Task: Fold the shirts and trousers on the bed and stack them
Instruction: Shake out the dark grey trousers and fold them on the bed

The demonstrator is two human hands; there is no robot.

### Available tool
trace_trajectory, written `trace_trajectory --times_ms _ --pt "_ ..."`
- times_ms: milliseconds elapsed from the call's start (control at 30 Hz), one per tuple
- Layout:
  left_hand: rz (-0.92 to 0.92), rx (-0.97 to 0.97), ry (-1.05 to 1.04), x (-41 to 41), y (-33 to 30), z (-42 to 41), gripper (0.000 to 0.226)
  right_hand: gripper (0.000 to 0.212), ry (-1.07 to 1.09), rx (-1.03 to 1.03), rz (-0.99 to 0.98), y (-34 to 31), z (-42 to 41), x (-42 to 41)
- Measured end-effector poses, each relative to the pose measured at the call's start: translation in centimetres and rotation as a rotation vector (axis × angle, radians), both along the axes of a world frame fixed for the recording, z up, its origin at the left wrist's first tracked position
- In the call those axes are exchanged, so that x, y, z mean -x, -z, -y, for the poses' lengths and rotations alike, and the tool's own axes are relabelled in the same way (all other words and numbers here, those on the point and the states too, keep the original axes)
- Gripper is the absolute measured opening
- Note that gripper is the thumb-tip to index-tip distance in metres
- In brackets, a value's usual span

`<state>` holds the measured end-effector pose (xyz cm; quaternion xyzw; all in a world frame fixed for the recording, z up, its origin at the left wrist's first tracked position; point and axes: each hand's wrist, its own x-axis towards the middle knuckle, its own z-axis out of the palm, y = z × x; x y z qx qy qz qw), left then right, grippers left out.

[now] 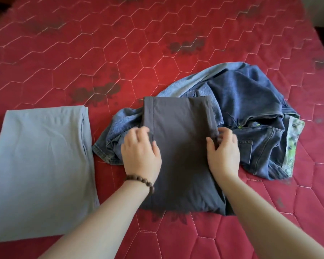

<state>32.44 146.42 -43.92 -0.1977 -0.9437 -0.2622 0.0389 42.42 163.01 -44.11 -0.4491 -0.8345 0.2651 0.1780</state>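
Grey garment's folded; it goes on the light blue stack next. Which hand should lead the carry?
Probably the left hand: it rests on the dark grey garment's left edge, nearest the light blue folded piece. The right hand pinches the far edge.

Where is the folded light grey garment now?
In the head view, the light grey garment lies on the red bed at the left, apart from the dark grey garment.

Bed: red quilted mattress (157,43)
Left: folded light-blue garment (41,165)
Middle: folded grey garment (181,156), partly on denim heap (251,109)
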Motion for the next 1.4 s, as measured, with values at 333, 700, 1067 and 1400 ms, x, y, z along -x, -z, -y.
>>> trace_trajectory --times_ms 333,700,1067,1400 --pt "0.024 0.392 0.527 -4.9 5.4 2.0 0.056 0.051 -0.643 -0.117 0.217 5.2 8.7 -2.5" --pt "0.027 0.469 0.431 -5.1 5.6 1.7 0.081 0.051 -0.446 -0.351 0.478 4.0 2.9 -6.9" --pt "0.034 0.498 0.405 -4.9 5.9 1.3 0.075 0.050 -1.200 -0.488 0.373 4.3 0.0 8.9" --pt "0.012 0.486 0.410 -4.9 6.2 1.5 0.082 0.055 -0.575 -0.643 0.430 1.0 -6.6 10.7"
